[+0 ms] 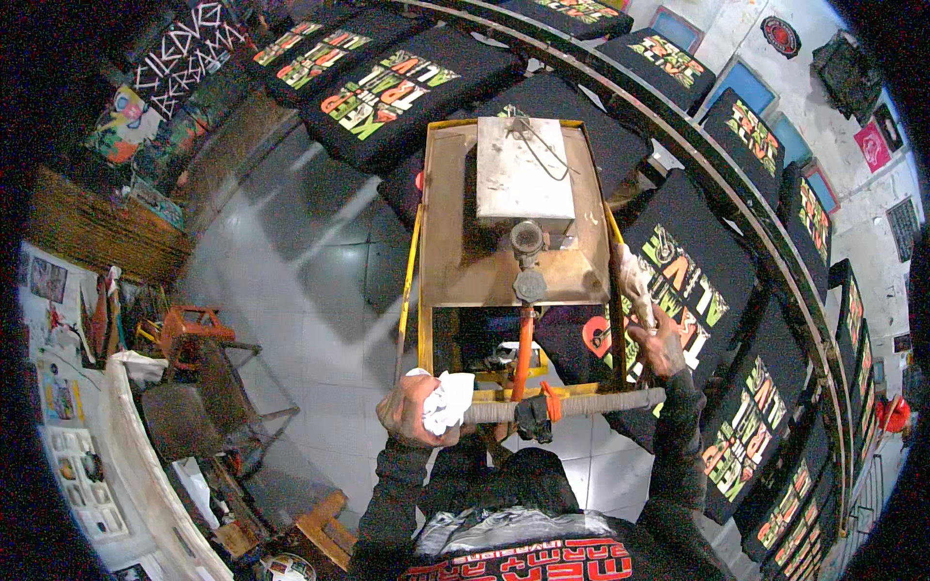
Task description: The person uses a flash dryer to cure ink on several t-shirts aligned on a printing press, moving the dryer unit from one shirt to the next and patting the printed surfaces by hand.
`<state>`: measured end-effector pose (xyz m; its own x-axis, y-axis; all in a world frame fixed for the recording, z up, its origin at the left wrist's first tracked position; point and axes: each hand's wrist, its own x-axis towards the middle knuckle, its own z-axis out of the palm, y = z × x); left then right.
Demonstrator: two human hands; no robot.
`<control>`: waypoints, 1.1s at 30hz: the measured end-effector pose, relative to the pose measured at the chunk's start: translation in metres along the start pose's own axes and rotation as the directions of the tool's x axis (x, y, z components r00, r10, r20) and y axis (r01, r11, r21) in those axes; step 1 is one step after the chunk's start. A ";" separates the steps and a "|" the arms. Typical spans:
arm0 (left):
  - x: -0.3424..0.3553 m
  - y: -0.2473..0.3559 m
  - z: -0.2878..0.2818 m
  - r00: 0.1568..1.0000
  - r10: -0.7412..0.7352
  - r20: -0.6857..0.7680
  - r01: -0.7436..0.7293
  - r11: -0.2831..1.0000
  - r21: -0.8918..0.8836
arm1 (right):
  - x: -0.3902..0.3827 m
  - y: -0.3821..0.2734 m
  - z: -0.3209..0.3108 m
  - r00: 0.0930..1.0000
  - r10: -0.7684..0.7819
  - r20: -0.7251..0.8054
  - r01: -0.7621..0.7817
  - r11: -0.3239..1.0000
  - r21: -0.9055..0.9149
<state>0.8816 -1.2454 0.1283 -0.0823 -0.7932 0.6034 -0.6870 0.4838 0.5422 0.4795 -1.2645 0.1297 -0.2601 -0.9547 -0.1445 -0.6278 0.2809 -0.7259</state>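
In front of me stands a wheeled-looking metal rig with a yellow frame [425, 334], a brown sheet-metal top [450, 213] and a grey-wrapped push bar [630, 399]. My left hand [402, 409] is closed round a crumpled white cloth [448, 401] at the bar's left end; whether it also grips the bar is hidden. Beside the rig's right side, my right hand [661, 346] is closed on the lower end of a whitish, stained rag [635, 281]. Under the right forearm lie black printed T-shirts [683, 252].
A pale metal box [523, 169], a valve [529, 284] and an orange hose [523, 353] sit on the rig. A curved rail [765, 228] with several shirt boards runs round the right. Chairs [199, 397] and a cluttered bench [145, 455] stand left, beside tiled floor [329, 329].
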 end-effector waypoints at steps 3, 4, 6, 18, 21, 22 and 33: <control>-0.017 -0.017 0.011 1.000 -0.001 0.013 0.002 0.999 -0.038 | 0.000 -0.004 0.002 0.999 0.041 -0.002 -0.041 0.999 0.023; -0.022 -0.024 0.011 0.999 0.028 0.031 -0.026 0.997 -0.071 | 0.002 0.004 0.004 1.000 0.006 -0.019 -0.007 0.998 -0.066; -0.026 -0.034 0.022 0.997 0.073 0.012 -0.072 0.993 -0.091 | 0.007 0.030 0.012 0.997 -0.015 -0.077 0.024 0.993 0.117; -0.017 -0.001 0.022 0.987 0.042 -0.155 -0.051 0.997 -0.053 | 0.005 0.017 0.009 0.996 -0.062 -0.060 0.073 0.979 0.188; -0.021 -0.014 0.030 0.981 0.017 -0.194 -0.048 0.987 -0.154 | 0.006 0.010 0.012 0.993 -0.102 -0.053 0.112 0.967 0.228; -0.024 -0.015 0.031 0.979 0.006 -0.202 -0.045 0.981 -0.191 | 0.008 0.017 0.013 0.991 -0.111 -0.071 0.124 0.964 0.235; -0.018 -0.005 0.021 0.985 -0.164 -0.062 0.163 0.987 -0.009 | 0.006 0.039 0.024 0.975 -0.157 -0.157 0.177 0.977 0.121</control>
<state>0.8715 -1.2414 0.1024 0.0762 -0.8371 0.5417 -0.6846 0.3511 0.6388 0.4710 -1.2620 0.0847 -0.2701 -0.9596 0.0788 -0.5702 0.0935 -0.8162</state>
